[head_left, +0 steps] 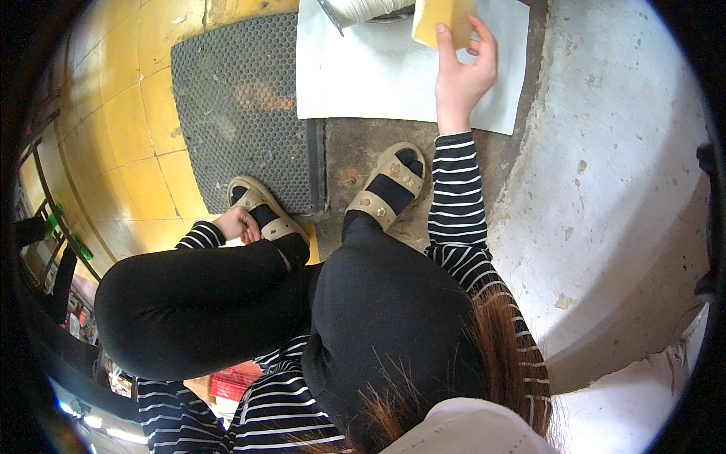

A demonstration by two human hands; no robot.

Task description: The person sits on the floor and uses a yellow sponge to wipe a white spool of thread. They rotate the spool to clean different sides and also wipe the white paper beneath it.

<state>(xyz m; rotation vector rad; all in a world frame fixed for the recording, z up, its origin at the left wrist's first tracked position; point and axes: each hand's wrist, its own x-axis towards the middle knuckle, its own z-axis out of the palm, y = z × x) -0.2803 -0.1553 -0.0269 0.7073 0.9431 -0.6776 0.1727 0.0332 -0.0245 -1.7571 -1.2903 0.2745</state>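
At the top of the view my right hand (466,79) grips a yellow sponge-like block (445,21) between thumb and fingers. The block is held above a white sheet (363,83) lying on the floor. Just left of it is a white, ridged, rounded thing (363,10) with dark metal parts, cut off by the upper edge; it looks like wound cord. Beside my left sandal, my left hand (238,225) hangs low past my bent knee. Its fingers are curled, and whatever may be inside them is hidden.
A grey honeycomb rubber mat (242,113) lies on yellow floor tiles (125,91). My sandalled feet (392,181) stand close to the sheet. A worn white wall (605,151) runs along the right. Dark metal bars (49,197) rise at the far left.
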